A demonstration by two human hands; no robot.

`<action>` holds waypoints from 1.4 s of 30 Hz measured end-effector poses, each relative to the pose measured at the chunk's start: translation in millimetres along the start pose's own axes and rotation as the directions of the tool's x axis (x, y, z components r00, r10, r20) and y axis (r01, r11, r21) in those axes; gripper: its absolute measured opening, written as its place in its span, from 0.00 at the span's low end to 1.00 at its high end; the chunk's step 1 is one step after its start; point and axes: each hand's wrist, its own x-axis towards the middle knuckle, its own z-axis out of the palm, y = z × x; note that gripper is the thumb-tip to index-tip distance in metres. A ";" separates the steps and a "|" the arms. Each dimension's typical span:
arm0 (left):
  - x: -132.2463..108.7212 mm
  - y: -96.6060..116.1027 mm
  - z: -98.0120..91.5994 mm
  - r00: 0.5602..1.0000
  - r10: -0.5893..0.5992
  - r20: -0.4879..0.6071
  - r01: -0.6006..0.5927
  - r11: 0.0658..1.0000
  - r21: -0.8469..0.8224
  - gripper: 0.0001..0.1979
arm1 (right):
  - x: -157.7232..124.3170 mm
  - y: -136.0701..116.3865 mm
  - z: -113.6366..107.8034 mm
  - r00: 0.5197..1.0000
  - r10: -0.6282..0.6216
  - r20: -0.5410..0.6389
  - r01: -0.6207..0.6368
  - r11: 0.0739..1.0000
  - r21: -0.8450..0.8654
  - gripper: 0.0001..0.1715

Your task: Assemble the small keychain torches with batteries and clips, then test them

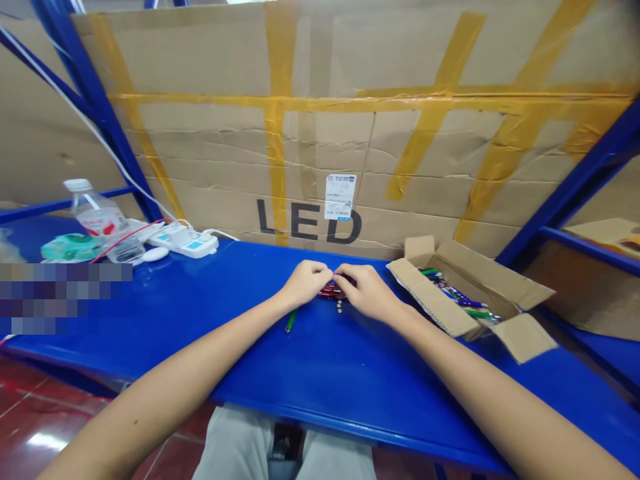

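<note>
My left hand (306,283) and my right hand (367,291) meet at the middle of the blue table (210,333), fingers curled and pinched together. Between them they hold a small red pen-like item (331,291), mostly hidden by the fingers. A green pen (291,321) lies on the table just under my left wrist. Small silvery bits (339,307) lie below the red item.
An open cardboard box (475,300) with several coloured pens stands to the right. At the back left are a plastic water bottle (100,219), a white power strip (187,241) with cables and a green pack (70,247). A large cardboard sheet marked LED (310,133) closes the back.
</note>
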 end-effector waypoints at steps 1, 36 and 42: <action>-1.1 -0.2 0.8 0.999 0.054 -0.006 -0.053 0.997 0.058 0.14 | -2.1 -1.9 0.6 1.000 -0.002 -0.001 0.002 1.000 -0.028 0.12; -13.0 -8.4 -7.6 0.993 0.087 0.085 -0.094 0.993 0.071 0.11 | -24.4 8.4 4.3 0.998 -0.049 0.032 0.054 0.984 -0.171 0.12; -15.0 -13.1 -1.7 0.998 -0.021 -0.055 0.005 0.962 -0.273 0.13 | -25.6 4.4 8.7 1.000 0.005 -0.019 -0.006 0.998 -0.063 0.13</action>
